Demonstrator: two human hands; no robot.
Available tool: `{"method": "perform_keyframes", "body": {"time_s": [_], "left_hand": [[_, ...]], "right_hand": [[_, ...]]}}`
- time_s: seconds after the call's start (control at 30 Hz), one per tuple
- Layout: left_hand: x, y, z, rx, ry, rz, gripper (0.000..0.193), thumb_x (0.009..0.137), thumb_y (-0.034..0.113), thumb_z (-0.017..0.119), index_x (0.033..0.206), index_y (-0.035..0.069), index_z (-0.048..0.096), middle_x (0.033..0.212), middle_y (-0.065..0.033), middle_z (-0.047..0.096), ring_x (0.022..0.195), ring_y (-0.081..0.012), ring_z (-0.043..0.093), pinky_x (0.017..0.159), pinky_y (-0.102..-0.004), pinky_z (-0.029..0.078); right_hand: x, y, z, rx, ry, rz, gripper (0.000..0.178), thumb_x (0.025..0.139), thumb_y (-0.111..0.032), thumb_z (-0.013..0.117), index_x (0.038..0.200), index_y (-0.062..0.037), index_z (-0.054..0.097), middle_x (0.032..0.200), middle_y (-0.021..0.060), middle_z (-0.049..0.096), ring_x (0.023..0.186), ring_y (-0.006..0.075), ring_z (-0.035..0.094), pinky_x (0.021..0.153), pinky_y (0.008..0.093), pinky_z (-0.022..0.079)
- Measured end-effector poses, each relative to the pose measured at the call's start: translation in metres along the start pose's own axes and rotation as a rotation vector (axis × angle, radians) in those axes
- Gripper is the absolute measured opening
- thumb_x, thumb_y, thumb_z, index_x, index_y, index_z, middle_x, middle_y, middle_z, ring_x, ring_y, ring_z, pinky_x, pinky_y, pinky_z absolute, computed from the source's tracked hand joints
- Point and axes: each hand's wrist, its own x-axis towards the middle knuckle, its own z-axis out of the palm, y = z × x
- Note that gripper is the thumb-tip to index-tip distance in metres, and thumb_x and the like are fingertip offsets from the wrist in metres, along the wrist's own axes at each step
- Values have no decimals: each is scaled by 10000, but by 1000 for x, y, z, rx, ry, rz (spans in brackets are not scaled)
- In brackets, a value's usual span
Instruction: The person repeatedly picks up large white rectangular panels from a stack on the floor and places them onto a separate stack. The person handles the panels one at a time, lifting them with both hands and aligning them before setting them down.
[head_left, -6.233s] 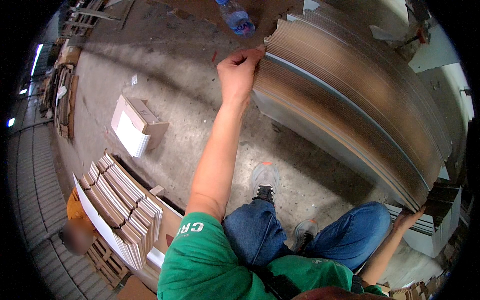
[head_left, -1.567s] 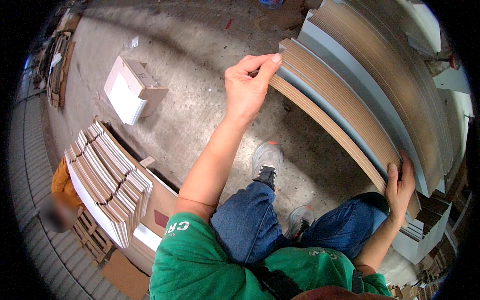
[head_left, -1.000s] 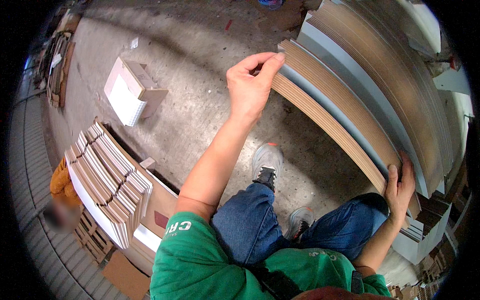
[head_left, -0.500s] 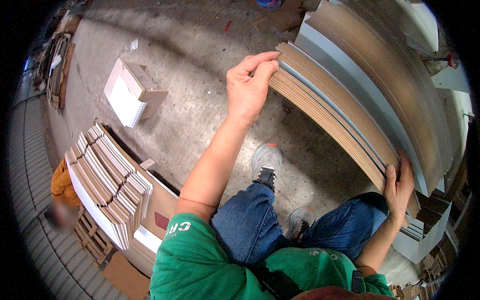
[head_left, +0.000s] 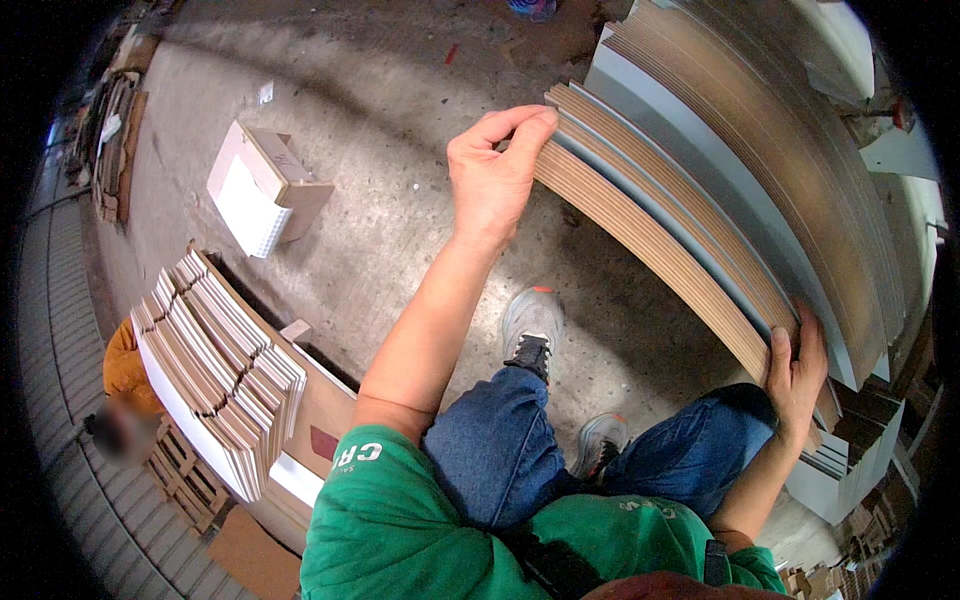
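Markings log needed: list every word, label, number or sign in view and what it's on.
Green sleeve: large white lettering, wording not copied here; the smaller line is unclear.
Shirt front: pale lettering, too small to read.
Box: dark mark, too small to read.
Brown boards between the left hand and right hand: none visible.

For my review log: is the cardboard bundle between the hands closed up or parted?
The cardboard bundle is parted: a grey sheet face shows between its front brown edges and those behind.
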Motion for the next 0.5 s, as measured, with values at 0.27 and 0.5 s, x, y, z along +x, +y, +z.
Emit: {"method": "perform_keyframes", "body": {"time_s": [0.27, 0.5], "left_hand": [[0, -1, -2, 34, -16, 19, 173, 780, 75, 625, 913, -33, 651, 885, -73, 644, 812, -108, 567, 751, -223, 435], [-1, 0, -3, 73, -25, 103, 178, 772, 56, 595, 914, -35, 649, 863, -69, 632, 803, -113, 557, 757, -225, 418]], "right_hand": [[1, -3, -1, 9, 2, -9, 511, 880, -423, 434, 1207, -33, 480, 1163, 210, 515, 1103, 334, 484, 926, 411, 365], [1, -12, -4, 58, 37, -10, 452, 843, -316, 518, 1164, 1, 502, 1127, 226, 532, 1072, 361, 495, 921, 390, 361]]}}
